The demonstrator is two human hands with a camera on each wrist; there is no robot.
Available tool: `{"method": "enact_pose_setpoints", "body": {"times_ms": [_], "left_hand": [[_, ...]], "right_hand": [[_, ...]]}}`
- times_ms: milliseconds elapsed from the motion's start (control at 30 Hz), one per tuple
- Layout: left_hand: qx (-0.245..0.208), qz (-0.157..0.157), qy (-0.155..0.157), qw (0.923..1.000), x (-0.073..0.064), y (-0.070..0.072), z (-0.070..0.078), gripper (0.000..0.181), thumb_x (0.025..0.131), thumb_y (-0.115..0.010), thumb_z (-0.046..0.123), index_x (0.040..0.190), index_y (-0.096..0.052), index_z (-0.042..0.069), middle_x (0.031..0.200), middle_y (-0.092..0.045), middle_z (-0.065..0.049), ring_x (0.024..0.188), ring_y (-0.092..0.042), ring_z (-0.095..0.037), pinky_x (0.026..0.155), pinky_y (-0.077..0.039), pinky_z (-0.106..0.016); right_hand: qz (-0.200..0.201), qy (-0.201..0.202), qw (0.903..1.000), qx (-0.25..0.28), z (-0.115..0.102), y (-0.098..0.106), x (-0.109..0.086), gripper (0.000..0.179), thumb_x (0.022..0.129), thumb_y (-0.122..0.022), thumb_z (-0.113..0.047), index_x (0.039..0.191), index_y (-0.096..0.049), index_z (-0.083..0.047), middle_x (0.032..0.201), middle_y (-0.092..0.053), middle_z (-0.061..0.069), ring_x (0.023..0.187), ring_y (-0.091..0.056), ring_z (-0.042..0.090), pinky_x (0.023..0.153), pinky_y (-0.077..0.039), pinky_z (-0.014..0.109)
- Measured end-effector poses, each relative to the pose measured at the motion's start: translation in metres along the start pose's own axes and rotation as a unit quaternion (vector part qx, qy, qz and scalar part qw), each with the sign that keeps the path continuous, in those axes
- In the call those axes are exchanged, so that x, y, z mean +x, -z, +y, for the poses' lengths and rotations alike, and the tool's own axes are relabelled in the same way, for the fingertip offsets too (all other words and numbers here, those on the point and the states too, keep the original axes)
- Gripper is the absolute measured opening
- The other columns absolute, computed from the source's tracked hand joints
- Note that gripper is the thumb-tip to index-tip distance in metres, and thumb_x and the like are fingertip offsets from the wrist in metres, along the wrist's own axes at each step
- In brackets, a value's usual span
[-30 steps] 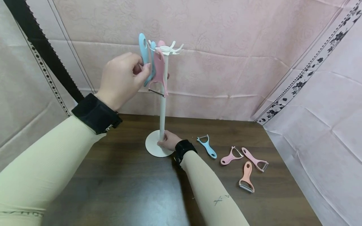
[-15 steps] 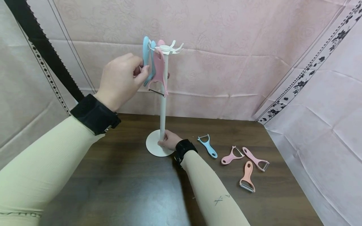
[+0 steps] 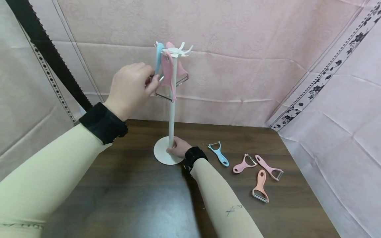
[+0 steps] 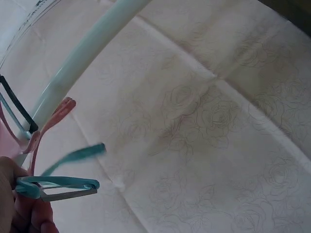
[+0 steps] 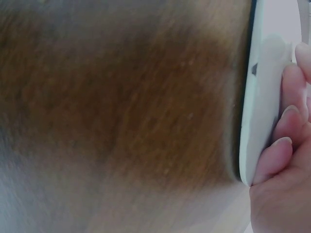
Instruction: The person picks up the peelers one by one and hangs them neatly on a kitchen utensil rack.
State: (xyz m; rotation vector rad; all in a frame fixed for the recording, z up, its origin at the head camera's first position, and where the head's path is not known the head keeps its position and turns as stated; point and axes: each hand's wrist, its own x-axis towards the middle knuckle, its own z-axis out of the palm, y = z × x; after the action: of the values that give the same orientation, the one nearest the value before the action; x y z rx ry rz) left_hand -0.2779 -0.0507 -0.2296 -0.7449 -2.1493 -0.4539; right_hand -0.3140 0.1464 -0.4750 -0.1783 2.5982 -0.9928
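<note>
One blue Y-peeler [image 4: 60, 180] is pinched by the left hand [image 3: 131, 88], and the right hand [image 3: 180, 148], grip likewise closed, clasps the white hook stand [image 3: 172, 115] low.

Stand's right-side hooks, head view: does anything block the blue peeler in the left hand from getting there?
Yes, going straight across: past the left hand with its blue peeler come the nearer pink peeler, the white pole, and a farther pink peeler. The right-side hooks themselves look bare.
</note>
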Motion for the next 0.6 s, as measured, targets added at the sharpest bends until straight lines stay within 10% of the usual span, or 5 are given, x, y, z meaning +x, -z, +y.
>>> {"method": "enact_pose_setpoints", "body": {"times_ms": [600], "left_hand": [[-0.018, -0.045, 0.042, 0.998, -0.002, 0.009, 0.001, 0.028, 0.098, -0.056, 0.023, 0.083, -0.062, 0.001, 0.071, -0.05, -0.009, 0.066, -0.046, -0.023, 0.059, -0.035, -0.035]], "right_hand": [[-0.009, -0.012, 0.9998, 0.015, 0.001, -0.001, 0.004, 0.038, 0.088, -0.072, -0.029, 0.115, -0.052, -0.011, 0.093, -0.058, 0.006, 0.09, -0.055, 0.023, 0.081, -0.044, 0.039]]}}
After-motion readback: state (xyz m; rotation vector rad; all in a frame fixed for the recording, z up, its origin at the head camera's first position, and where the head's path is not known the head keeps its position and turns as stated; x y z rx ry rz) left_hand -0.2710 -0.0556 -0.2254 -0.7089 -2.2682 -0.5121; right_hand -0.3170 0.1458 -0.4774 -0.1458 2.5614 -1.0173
